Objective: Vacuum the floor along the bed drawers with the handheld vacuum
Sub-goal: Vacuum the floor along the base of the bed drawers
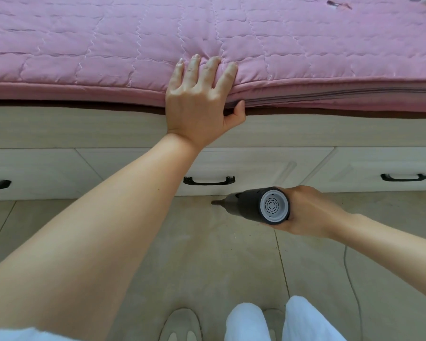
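Right hand (308, 212), centre right of frame: wrapped around dark grey cylindrical handheld vacuum (258, 205), nozzle low over beige tiled floor (207, 254), near white wooden bed drawers (256, 166) with black handles. Left hand (199, 99), centre: fingers spread wide, pressed on pink quilted mattress (108, 45) edge.

Pink quilted mattress (133, 45); beige tile floor (207, 267), thin cable (354, 296).

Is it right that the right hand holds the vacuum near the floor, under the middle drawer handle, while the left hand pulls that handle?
Not quite. The head view shows the left hand resting on the pink mattress edge, not pulling the middle drawer handle. The right hand does hold the vacuum there.
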`<state>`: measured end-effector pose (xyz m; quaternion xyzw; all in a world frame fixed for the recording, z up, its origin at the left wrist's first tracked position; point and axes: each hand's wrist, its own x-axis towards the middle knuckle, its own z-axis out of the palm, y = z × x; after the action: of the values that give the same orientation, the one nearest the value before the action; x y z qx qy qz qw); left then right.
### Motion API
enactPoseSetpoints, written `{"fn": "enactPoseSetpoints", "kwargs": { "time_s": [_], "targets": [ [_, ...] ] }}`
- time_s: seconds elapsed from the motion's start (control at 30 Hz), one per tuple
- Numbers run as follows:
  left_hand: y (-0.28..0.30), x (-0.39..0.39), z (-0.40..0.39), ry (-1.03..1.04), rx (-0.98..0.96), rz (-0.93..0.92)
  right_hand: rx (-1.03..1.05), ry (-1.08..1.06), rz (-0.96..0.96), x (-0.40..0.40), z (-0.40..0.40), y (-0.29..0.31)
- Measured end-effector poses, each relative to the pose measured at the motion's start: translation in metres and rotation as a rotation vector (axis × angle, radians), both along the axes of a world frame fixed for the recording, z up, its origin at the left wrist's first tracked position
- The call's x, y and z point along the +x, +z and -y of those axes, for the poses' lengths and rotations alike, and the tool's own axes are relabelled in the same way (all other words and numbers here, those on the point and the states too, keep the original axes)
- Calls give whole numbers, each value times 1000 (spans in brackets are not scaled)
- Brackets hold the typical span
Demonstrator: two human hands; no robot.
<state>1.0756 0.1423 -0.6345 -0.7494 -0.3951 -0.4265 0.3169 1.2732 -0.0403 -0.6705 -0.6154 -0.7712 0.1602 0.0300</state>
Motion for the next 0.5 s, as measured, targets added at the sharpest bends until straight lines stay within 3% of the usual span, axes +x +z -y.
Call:
{"fn": "enactPoseSetpoints", "kwargs": {
  "time_s": [0.5],
  "targets": [
    [-1, 0, -1, 0, 18, 15, -42, 37, 25, -16, -2, -11]
  ]
}}
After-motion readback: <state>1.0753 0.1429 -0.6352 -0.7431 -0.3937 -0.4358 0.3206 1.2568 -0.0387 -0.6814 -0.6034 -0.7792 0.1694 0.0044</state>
